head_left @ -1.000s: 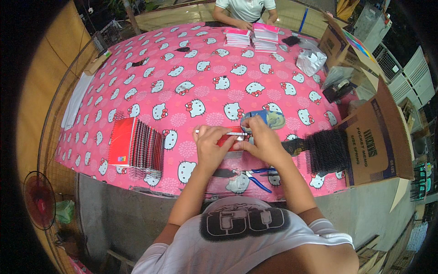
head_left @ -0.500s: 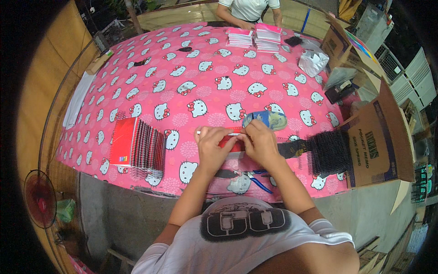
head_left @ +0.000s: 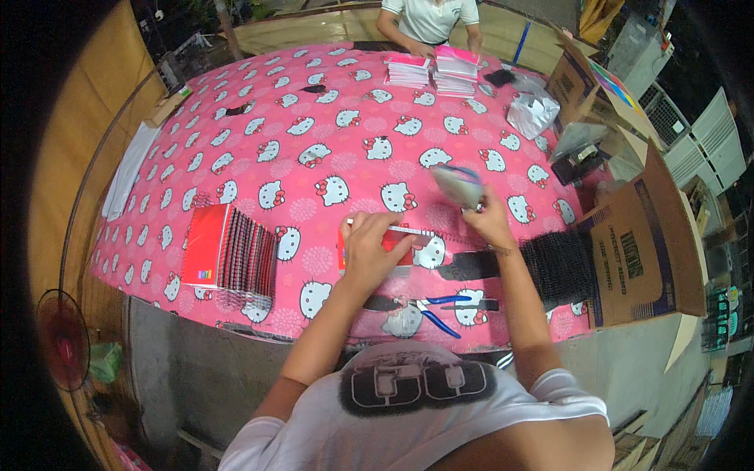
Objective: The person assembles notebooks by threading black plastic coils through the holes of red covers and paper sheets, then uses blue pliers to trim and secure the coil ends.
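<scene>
My left hand (head_left: 369, 250) is closed on a red notebook (head_left: 343, 255), gripping its white page edge with the thumb on the near side. A dark wire coil (head_left: 442, 235) juts out past the right end of that edge. My right hand (head_left: 491, 222) is closed around a flat slipper-like thing (head_left: 458, 187), blurred by motion and raised above the table to the right of the notebook. Blue-handled pliers (head_left: 440, 312) lie near the front edge, below my hands. Black spiral coils (head_left: 554, 263) are heaped beside my right forearm.
Red spiral notebooks (head_left: 228, 251) stand stacked at the left. An open cardboard box (head_left: 648, 243) is at the right edge, with another box (head_left: 577, 78) behind it. Across the table a person (head_left: 428, 23) stands at two piles of pink-covered booklets (head_left: 455, 74). A plastic bag (head_left: 534, 110) lies nearby.
My right hand has left the notebook's edge and picked up the slipper-like thing, lifting it off the table. My left hand stays on the notebook. The view has shifted slightly.
</scene>
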Available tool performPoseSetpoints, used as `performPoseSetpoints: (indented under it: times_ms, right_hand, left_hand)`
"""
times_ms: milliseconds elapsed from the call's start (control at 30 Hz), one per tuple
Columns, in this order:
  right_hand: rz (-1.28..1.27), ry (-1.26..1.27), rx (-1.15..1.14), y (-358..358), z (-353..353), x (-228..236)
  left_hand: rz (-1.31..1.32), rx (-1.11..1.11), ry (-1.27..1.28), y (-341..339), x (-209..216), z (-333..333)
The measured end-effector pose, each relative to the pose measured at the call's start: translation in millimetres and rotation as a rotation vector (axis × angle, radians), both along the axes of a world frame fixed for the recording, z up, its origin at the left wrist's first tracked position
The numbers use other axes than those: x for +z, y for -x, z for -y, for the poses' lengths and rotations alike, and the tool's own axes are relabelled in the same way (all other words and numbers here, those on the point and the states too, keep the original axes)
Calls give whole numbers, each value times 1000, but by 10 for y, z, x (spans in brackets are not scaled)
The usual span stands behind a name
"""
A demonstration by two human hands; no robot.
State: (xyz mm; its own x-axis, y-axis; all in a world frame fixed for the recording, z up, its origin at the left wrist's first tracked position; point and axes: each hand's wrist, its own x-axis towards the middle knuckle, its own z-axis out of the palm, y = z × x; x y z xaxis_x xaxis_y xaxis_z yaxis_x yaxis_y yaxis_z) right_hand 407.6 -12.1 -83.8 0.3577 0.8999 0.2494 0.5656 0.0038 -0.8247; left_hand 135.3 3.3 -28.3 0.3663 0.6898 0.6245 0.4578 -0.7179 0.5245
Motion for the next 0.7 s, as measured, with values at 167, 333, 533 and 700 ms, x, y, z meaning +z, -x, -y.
performPoseSetpoints:
  times_ms: [167, 333, 533, 700]
  right_hand:
    - [74, 161, 474, 212, 82, 381]
    - [-215, 87, 368, 297, 54, 487]
    - [-76, 43, 477, 419, -31, 580]
    - [48, 32, 405, 498, -215, 648]
  left_hand:
    - [-13, -11, 29, 23, -25, -20]
    - [-14, 9, 224, 47, 65, -15]
    - [51, -107, 197, 194, 51, -141]
    - [178, -68, 240, 351, -22, -230]
